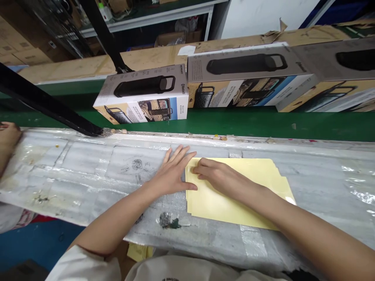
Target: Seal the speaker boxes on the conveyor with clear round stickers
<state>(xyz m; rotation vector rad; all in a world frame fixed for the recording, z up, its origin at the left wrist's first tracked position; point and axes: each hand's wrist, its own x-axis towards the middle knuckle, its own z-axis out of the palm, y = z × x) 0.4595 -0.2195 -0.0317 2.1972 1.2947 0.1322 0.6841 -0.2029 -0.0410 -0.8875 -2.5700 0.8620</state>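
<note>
Left hand (175, 171) flat, fingers spread, at the left edge of the yellow sheets (234, 195), frame centre. Right hand (218, 175) curled, pinching their top-left corner.

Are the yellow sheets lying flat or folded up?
Flat: the yellow sheets lie spread on the bench, right hand on their left corner, left hand flat alongside.

matt yellow paper sheets (234, 195), glossy plastic-wrapped bench (88, 168)

I see a thin stack of pale yellow sheets (234, 199) lying flat, edges slightly fanned, on the film-covered bench (88, 168)
</note>
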